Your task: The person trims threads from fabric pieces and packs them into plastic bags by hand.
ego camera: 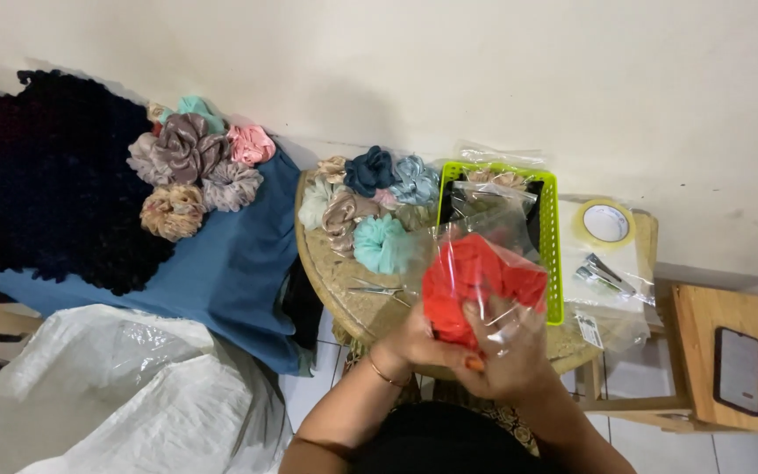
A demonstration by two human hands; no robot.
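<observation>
Gripping from both sides, the left hand (414,338) and right hand (506,351) close on a clear plastic bag (484,254) with a red scrunchie (471,281) inside it, held over the near edge of the round table (344,285). Left fingers are wrapped on the bag's lower corner; right fingers pinch the plastic at about 5 o'clock of the scrunchie. A thin bracelet (385,376) sits on the left wrist.

At 9 o'clock of the hands, small scissors (377,289) lie on the tabletop. Further out, at 11 o'clock, a heap of scrunchies (370,206), teal, beige and dark blue. At 12 o'clock, a lime-green basket (547,241). At 2 o'clock, a tape roll (605,223). At 3 o'clock, a dark phone (737,369) on a wooden stool (704,325). Far off at 10 o'clock, more scrunchies (190,167) on blue cloth (221,272).
</observation>
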